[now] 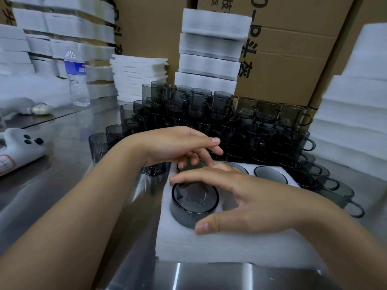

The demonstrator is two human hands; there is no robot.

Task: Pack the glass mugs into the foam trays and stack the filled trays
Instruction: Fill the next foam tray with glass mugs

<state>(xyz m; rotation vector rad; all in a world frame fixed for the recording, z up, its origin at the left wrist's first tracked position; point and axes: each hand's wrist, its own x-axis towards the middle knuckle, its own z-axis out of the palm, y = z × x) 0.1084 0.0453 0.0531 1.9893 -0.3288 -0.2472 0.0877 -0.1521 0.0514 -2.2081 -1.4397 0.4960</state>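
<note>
From the head view, we see our right hand spread wide over the foam tray, forefinger and thumb splayed, gripping nothing. Between its forefinger and thumb a glass mug sits upright in the tray's near-left pocket, rim just under the fingertip. Our left hand hovers past the right fingers, its fingers loosely curled and narrow, fingertips over the far-left pocket; whether they touch a mug there we cannot tell. Beyond the right knuckles another mug fills the far-right pocket. Behind the left fingers stands the pile of loose mugs, with stacked filled trays farther back. The tray lies on the steel table.
</note>
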